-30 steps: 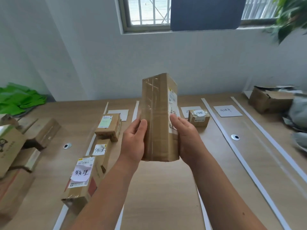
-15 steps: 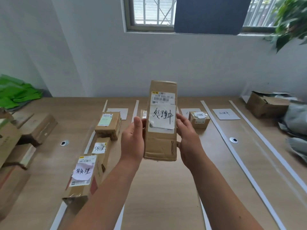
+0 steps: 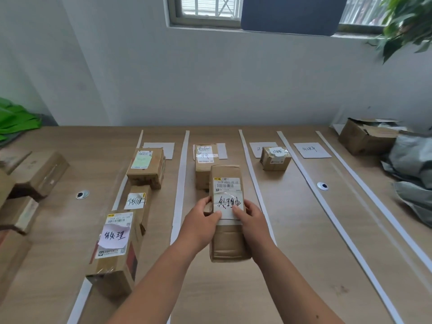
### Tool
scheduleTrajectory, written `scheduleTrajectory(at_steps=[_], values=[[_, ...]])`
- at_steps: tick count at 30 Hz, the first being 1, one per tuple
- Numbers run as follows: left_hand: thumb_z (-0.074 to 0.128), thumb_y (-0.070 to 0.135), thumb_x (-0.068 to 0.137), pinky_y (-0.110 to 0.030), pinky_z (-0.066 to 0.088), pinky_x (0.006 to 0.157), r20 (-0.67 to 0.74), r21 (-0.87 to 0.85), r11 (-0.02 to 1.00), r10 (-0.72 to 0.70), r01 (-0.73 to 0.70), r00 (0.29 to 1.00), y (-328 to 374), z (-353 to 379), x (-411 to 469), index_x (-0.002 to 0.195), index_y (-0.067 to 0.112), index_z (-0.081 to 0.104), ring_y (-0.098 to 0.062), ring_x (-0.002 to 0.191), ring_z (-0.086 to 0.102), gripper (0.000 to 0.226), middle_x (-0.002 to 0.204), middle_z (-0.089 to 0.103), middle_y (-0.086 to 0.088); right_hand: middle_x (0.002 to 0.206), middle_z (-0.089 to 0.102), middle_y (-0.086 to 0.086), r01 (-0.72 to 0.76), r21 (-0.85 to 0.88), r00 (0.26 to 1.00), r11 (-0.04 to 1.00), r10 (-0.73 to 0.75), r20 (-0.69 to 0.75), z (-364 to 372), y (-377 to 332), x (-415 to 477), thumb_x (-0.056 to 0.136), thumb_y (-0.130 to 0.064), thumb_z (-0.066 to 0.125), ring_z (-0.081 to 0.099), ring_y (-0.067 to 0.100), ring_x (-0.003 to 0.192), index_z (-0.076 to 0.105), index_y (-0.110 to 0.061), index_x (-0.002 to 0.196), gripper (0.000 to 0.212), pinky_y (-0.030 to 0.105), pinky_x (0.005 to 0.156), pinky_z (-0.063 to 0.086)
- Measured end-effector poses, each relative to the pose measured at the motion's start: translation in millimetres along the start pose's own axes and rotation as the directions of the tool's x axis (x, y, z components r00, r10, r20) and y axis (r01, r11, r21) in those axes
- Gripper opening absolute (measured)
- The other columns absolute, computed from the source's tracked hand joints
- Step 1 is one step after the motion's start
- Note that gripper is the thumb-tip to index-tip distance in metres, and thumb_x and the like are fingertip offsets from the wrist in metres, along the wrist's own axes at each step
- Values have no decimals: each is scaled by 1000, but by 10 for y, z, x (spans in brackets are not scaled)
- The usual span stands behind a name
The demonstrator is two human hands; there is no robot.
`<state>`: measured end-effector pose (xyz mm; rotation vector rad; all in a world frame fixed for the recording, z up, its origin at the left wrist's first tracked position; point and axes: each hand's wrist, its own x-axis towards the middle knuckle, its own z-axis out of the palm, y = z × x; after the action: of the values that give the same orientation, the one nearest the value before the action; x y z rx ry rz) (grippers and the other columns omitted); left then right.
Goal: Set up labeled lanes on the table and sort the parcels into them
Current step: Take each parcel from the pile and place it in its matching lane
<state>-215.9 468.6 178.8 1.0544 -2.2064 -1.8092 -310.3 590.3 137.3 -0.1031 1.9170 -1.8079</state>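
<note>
Left hand (image 3: 203,224), right hand (image 3: 251,220), gripping long parcel (image 3: 228,239)

The bare left forearm (image 3: 159,284) and bare right forearm (image 3: 289,284) enter from the lower edge and converge toward the middle of the view. The left hand (image 3: 200,222) and right hand (image 3: 252,220) grip an oblong brown cardboard parcel (image 3: 226,176) by its opposite long sides, backs of the hands toward the camera. The left thumb (image 3: 214,215) and right thumb (image 3: 236,212) lie on its upper face, tips near each other; the other fingers curl around the sides, mostly hidden.
</note>
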Motion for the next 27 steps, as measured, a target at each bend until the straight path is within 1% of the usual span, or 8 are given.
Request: scheduleTrajectory(at_steps=[3,6,11,15,19,20,23,27], values=[[66,35,89,-48,65,90,16,-65,997,-32,33,999,-87,2,77,146,39,56,-20,101,77,57,114,78,6,119,79,-1,1,-17,1000,1000,-1,-5,-20,8,6,101,-24,68,78,18,101,69,-22,132,31,37,81,64],[64,35,85,-50,65,88,26,-90,995,-42,44,999,-134,1,128,145,42,57,-22,101,77,61,113,78,5,117,80,-1,-13,10,1000,1000,13,-6,-24,7,10,102,-23,68,78,20,101,70,-20,132,30,40,83,66],[66,23,97,-51,65,89,41,-96,995,-36,40,999,-157,-18,174,142,37,56,-23,102,76,48,116,77,1,115,81,-2,-21,38,1000,999,21,-4,-23,28,12,100,-23,70,79,23,101,72,-20,131,31,47,88,66],[65,18,100,-51,64,91,62,-107,993,-35,42,997,-161,-14,182,140,35,56,-23,101,76,45,114,77,0,117,80,-3,-32,64,999,997,32,-2,-29,35,-12,99,-27,73,79,23,101,69,-23,135,37,41,81,67],[64,11,99,-50,64,93,106,-141,990,-5,20,994,-167,57,235,141,37,57,-21,97,79,50,108,80,1,110,82,-3,-44,124,999,991,46,-12,-140,5,-73,100,-25,71,80,23,98,74,-28,125,25,48,87,66],[64,10,98,-50,63,93,126,-148,989,3,15,992,-160,98,231,141,37,58,-20,96,79,52,106,81,2,111,82,-3,-45,129,998,991,49,-29,-184,3,-93,99,-27,73,80,24,99,75,-28,125,27,49,89,66],[65,7,99,-51,63,94,187,-173,985,6,27,982,-126,257,208,142,35,57,-23,97,79,52,107,80,-3,117,81,-1,-45,146,993,988,60,-98,-333,21,-154,91,-32,78,79,27,103,71,-25,135,45,54,93,64],[66,2,98,-48,65,90,302,-155,988,27,21,953,25,484,221,141,32,59,-25,96,79,52,107,79,-7,110,83,1,-11,174,978,985,47,-203,-612,20,-290,101,-18,71,79,28,103,77,-22,123,24,49,95,63]])
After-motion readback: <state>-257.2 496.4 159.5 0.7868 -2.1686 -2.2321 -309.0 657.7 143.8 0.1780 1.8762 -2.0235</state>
